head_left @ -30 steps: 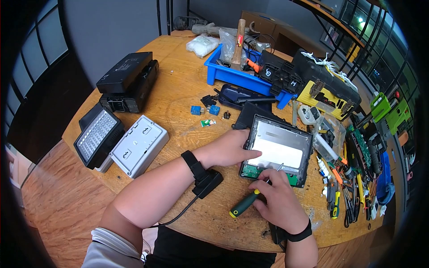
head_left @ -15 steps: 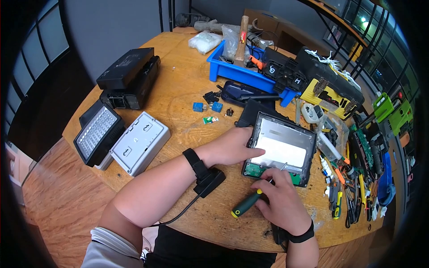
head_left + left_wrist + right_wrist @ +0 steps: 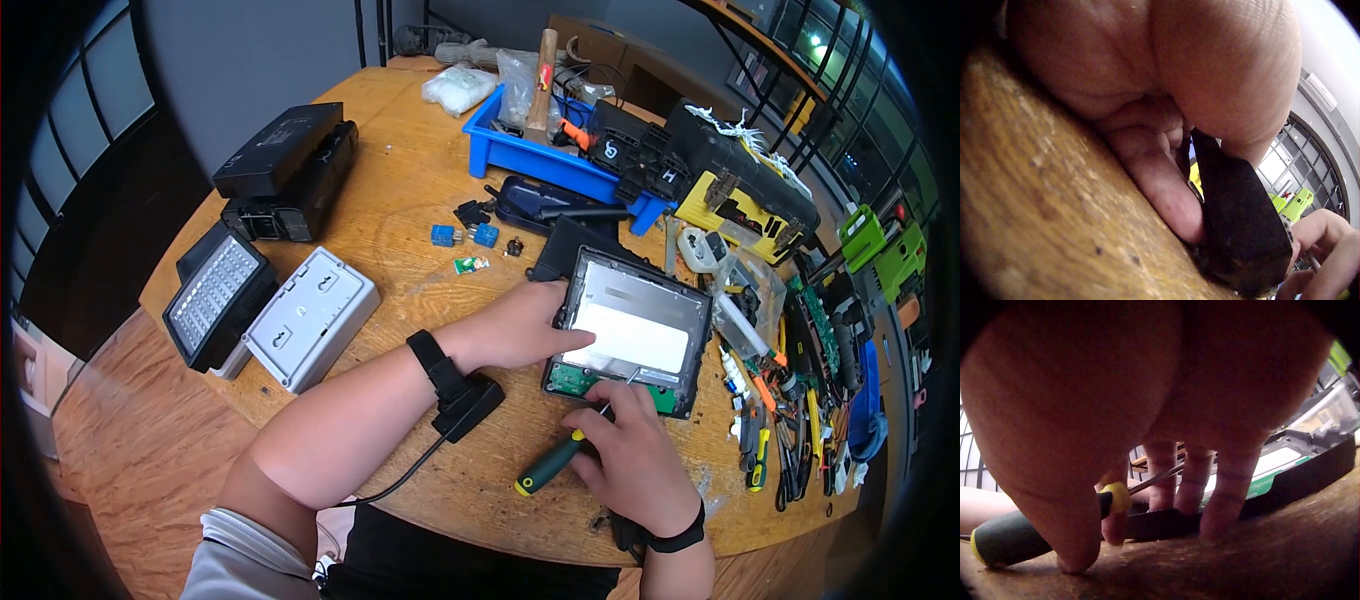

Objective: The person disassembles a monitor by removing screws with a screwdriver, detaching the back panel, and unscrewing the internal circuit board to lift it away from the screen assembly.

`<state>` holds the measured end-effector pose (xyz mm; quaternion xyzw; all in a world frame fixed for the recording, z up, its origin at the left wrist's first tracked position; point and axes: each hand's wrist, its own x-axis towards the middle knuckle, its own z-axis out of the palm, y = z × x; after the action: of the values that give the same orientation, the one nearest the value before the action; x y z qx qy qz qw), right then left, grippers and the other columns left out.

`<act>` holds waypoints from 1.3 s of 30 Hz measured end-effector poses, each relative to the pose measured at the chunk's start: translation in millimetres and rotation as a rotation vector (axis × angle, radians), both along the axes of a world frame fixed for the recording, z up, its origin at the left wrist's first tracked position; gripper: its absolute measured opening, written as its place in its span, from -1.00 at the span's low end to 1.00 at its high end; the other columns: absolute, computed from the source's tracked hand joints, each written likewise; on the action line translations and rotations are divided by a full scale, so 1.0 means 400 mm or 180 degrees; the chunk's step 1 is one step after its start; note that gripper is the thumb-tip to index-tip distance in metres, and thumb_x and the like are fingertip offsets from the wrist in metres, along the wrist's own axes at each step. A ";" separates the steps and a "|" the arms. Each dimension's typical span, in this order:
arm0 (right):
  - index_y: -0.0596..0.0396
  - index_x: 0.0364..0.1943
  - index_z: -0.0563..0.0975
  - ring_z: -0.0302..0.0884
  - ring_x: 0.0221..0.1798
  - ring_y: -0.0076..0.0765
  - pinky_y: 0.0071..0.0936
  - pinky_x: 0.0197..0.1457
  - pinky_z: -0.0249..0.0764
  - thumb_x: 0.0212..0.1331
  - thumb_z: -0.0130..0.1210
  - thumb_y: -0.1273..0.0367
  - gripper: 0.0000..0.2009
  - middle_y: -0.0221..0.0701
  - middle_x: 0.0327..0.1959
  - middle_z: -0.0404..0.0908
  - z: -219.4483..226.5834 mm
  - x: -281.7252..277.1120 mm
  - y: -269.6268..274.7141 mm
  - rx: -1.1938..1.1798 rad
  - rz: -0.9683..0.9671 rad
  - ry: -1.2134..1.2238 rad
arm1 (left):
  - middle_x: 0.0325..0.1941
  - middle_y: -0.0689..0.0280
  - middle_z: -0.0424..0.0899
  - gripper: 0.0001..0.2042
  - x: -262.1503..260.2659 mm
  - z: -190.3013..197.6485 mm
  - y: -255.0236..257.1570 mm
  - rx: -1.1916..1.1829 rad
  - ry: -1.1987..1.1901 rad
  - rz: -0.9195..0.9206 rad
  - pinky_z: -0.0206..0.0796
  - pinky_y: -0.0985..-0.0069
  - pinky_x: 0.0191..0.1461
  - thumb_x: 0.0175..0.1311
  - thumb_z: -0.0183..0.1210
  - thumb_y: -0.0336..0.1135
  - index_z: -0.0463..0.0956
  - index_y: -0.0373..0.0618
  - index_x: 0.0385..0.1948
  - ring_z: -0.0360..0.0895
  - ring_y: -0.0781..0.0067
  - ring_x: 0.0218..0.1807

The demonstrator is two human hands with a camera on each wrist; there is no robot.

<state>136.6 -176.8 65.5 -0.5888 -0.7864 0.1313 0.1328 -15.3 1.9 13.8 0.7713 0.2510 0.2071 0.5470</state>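
Note:
On the table lies a display panel (image 3: 640,310) in a black frame, its metal back and a white sheet facing up and a strip of green circuit board (image 3: 572,380) along its near edge. My left hand (image 3: 515,325) grips the panel's left side, thumb over the top and fingers against the black edge (image 3: 1241,219). With my right hand (image 3: 635,460) I hold a screwdriver (image 3: 550,465), its green and yellow handle (image 3: 1013,537) low over the tabletop. The shaft (image 3: 1157,478) passes beneath the fingers, and its tip overlaps the panel's near edge.
A white plastic box (image 3: 315,320), an LED lamp (image 3: 215,290) and a black device (image 3: 290,175) stand on the left. Beyond the panel are small blue parts (image 3: 485,235), a blue bin (image 3: 550,165) with a hammer (image 3: 543,85), and a toolbox (image 3: 745,190). Tools (image 3: 800,430) crowd the right side.
The head view has shifted slightly. Both hands keep their hold on the panel and the screwdriver, with hardly any movement; the screwdriver handle has tilted a little.

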 end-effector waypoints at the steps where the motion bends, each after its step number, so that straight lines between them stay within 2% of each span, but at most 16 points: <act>1: 0.03 -0.12 0.61 0.42 0.12 0.00 -0.16 0.12 0.52 -0.07 0.36 0.48 -0.65 -0.26 0.04 0.42 -0.001 0.002 0.000 0.0002 -0.0001 0.0000 | -0.30 0.22 0.69 -0.58 0.000 0.000 0.000 0.0009 -0.0017 -0.0005 0.50 0.54 -0.39 0.36 0.31 -0.20 0.48 -0.33 0.08 0.61 0.54 -0.42; 39: 0.07 -0.11 0.60 0.41 0.16 0.05 -0.14 0.21 0.46 -0.06 0.39 0.47 -0.65 -0.23 0.02 0.44 -0.009 0.017 0.007 0.0071 0.0123 0.0202 | -0.30 0.28 0.68 -0.60 0.001 0.002 -0.002 -0.0188 -0.0030 -0.0010 0.47 0.57 -0.40 0.36 0.32 -0.20 0.50 -0.32 0.06 0.57 0.60 -0.42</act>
<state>143.3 -174.0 62.1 -0.5675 -0.7945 0.1437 0.1616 -14.7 1.0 14.8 0.7542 0.2532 0.2024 0.5711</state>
